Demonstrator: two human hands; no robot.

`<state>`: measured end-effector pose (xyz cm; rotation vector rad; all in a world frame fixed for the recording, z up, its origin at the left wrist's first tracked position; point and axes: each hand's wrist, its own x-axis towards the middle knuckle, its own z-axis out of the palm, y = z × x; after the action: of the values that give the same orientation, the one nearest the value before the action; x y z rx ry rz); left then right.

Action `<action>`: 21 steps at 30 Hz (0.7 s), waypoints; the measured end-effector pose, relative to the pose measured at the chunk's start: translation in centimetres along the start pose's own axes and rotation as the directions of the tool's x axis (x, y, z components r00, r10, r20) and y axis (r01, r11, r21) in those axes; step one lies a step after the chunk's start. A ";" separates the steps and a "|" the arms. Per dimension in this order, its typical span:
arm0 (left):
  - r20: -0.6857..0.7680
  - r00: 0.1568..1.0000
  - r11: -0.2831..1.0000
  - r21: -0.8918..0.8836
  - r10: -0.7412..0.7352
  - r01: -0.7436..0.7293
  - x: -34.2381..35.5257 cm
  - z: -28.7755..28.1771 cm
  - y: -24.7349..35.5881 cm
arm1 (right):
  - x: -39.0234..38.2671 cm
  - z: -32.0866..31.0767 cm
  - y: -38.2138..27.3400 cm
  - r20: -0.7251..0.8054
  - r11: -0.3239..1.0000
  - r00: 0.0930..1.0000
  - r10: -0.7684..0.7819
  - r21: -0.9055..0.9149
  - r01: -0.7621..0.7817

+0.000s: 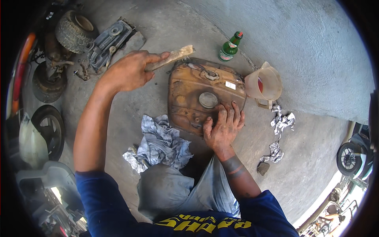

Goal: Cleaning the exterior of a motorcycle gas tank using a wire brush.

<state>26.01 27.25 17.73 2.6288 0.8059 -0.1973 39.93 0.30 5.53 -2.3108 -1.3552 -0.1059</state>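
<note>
My left hand (132, 70) is closed around a worn, pale wooden brush (173, 57), with short bristles along its lower edge. It is raised at the upper left of a rusty brown metal fuel tank (185, 100), which lies on the floor in front of me. On the tank's top are a round cap (208, 100), a small white label (230, 85) and a round fitting near the far edge. My right hand (224, 126) lies on the tank's near right corner, fingers spread, holding nothing.
A crumpled grey-white cloth (162, 142) lies near my knees. Behind the tank stands a green bottle (230, 47); right of it, a plastic jug (272, 83) with red liquid. Crumpled foil-like scraps (282, 122) lie to the right. Tyres (75, 33) and machine parts (108, 43) crowd the far left.
</note>
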 end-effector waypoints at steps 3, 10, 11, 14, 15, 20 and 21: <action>0.008 0.996 0.995 -0.049 -0.087 0.087 -4.0 0.6 1.8 | 0.0 -0.1 0.2 0.018 1.000 1.000 -0.015 -0.007 0.015; 0.094 0.974 0.944 -0.243 -0.205 0.222 -3.5 7.9 3.0 | -0.3 0.1 -1.2 0.037 0.997 0.998 -0.049 -0.061 0.051; 0.044 0.982 0.953 -0.235 -0.186 0.191 -0.4 9.5 1.9 | -0.3 0.1 -1.5 0.035 0.995 0.998 -0.061 -0.075 0.063; 0.088 0.976 0.950 -0.226 -0.202 0.217 9.3 11.1 1.2 | 0.1 -0.1 -0.5 0.026 0.998 1.000 -0.010 -0.065 0.012; 0.082 0.977 0.950 -0.228 -0.199 0.212 9.7 11.4 1.2 | 0.2 -0.1 -0.2 0.024 0.999 1.000 0.012 -0.051 -0.011; -0.247 0.882 0.816 -0.533 -0.402 0.222 4.9 9.1 0.9 | -0.1 -0.2 -0.3 0.008 0.999 1.000 0.021 -0.050 -0.020; -0.255 0.880 0.819 -0.529 -0.401 0.220 3.7 9.4 0.4 | 0.0 -0.3 -0.5 0.020 0.999 1.000 0.017 -0.048 -0.016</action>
<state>29.13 25.06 8.34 2.0560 1.2333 0.3716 39.54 0.39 5.96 -2.3687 -1.3574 -0.1107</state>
